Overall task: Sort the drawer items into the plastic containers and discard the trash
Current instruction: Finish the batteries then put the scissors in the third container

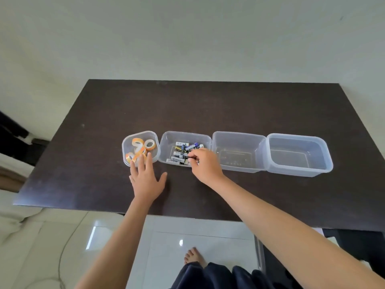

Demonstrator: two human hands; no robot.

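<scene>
Tape rolls [140,150], orange and white rings of glossy film, lie heaped in the leftmost clear tub [127,142], which I see just beyond the fingertips of the left hand [146,181]. That hand lies flat on the dark table [229,105] with fingers straight and spread, thumb out to the right, its tips touching or just short of the tub's near wall; I cannot tell which. It holds nothing.

Between the two hands, slightly beyond them, sits the second tub [166,140], translucent plastic with rounded corners. Batteries [181,153] fill its floor, small cylinders in black, white, blue and yellow wrappers, lying at all angles. The right hand [205,165] reaches over this tub's near right corner, fingers curled down and pinching a dark battery [190,157] at the edge of the pile.

Right of the right hand, touching the battery tub, stands a third tub [258,138], the same frosted plastic, with a flat dark rectangular thing [235,158] on its floor that I cannot identify. Farthest right, well away from both hands, a fourth tub [325,151] stands against it, its walls milky and smooth.

The tabletop is matte, dark brown, faintly grained. Below its near edge I see glossy white floor tiles [198,236].
</scene>
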